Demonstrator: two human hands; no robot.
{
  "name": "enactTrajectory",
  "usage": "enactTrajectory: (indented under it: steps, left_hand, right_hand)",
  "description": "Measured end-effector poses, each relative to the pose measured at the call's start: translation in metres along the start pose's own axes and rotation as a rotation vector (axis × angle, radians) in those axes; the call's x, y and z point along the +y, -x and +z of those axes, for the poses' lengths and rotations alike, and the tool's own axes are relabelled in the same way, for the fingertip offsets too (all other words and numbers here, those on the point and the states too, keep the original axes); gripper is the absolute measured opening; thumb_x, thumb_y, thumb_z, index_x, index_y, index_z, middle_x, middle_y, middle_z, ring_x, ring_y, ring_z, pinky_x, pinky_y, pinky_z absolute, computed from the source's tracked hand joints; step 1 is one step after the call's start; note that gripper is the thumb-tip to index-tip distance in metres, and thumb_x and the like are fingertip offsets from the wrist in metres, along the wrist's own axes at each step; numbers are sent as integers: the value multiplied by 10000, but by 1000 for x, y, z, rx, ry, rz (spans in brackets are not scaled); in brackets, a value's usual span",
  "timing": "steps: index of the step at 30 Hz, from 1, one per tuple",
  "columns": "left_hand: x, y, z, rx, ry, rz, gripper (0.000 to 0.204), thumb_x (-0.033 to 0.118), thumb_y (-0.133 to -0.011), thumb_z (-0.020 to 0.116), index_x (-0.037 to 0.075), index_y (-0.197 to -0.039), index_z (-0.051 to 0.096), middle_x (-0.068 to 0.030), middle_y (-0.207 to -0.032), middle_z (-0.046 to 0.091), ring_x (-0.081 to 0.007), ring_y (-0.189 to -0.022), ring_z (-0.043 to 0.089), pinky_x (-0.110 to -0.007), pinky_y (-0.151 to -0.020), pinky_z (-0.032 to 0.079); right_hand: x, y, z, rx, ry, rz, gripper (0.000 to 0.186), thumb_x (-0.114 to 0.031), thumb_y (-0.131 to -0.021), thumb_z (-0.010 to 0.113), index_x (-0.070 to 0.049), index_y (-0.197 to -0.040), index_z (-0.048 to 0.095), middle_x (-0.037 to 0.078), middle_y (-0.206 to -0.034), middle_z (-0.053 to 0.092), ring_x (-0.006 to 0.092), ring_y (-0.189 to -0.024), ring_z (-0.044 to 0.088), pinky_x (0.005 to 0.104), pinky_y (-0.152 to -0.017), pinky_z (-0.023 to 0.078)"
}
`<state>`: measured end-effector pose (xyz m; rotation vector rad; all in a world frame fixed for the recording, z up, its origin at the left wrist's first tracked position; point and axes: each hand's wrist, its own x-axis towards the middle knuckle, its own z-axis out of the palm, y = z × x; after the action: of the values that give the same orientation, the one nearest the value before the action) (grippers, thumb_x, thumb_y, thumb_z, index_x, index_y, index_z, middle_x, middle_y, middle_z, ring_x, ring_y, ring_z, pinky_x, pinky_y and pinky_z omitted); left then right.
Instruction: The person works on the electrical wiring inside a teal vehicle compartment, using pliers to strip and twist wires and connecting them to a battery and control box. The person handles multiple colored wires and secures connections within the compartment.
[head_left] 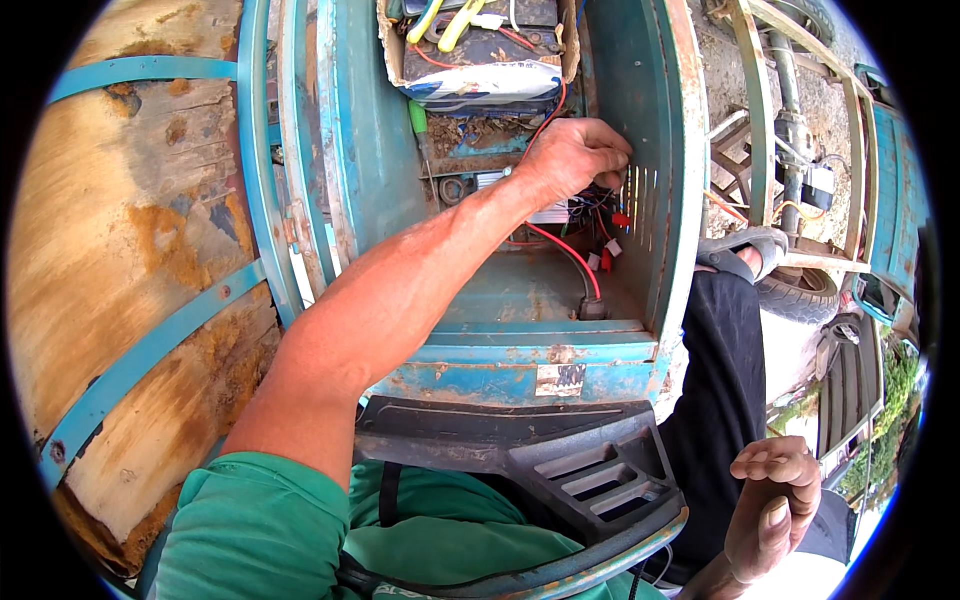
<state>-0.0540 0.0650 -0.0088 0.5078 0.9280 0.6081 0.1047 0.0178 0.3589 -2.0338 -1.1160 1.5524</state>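
My left hand (578, 158) reaches into a teal metal compartment (520, 290), close to its slotted right wall. The fingers are bent together as in a pinch; whatever lies between them is hidden. Below that hand is a tangle of thin wires (597, 218) with red and white connectors (613, 247). A silver finned box (549, 213) shows partly behind my wrist. A thick red cable (575, 254) curves down to the compartment's floor. My right hand (775, 508) is raised at the lower right, fingers loosely curled and thumb apart, holding nothing visible.
A torn carton (480, 84) with yellow-handled pliers (450, 25) sits at the compartment's far end. A green-handled screwdriver (418, 120) leans by the left wall. Black slatted plastic trim (520, 440) borders the near edge. Stained plywood (150, 250) lies left; a metal frame (760, 110) stands right.
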Motion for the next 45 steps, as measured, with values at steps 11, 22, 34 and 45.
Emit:
enactTrajectory:
  steps: [11, 22, 34, 45]
  left_hand:
    - [-6, -3, -1, 44, 80, 18, 231, 97, -940, 601, -89, -1073, 634, -140, -910, 678, -177, -750, 690, -289, -702, 583]
    - [-2, -3, 1, 80, 122, 2, 199, 83, -951, 556, -66, -1058, 634, -138, -884, 680, -199, -743, 694, -295, -702, 581]
    - [3, -4, -4, 147, 110, -41, 177, 127, -942, 590, -28, -1016, 636, -125, -890, 684, -210, -751, 687, -331, -729, 565]
    - [-6, -7, 2, 175, 191, -42, 184, 120, -952, 550, -29, -1021, 632, -111, -892, 673, -186, -742, 662, -304, -733, 557]
  right_hand:
    - [1, 1, 1, 4, -14, 4, 347, -348, -905, 633, -20, -1000, 570, 98, -905, 533, 181, -852, 531, 290, -756, 468]
    - [0, 1, 2, 14, -28, 29, 367, -367, -895, 654, -20, -992, 583, 98, -893, 540, 177, -837, 536, 290, -752, 472]
    - [-3, -1, 8, 37, 7, 36, 384, -380, -888, 649, -5, -951, 592, 133, -890, 576, 201, -841, 563, 327, -744, 487]
    - [-7, -6, -18, -208, -139, 9, 299, -109, -869, 666, 81, -1099, 646, 213, -1035, 650, 280, -968, 625, 360, -879, 491]
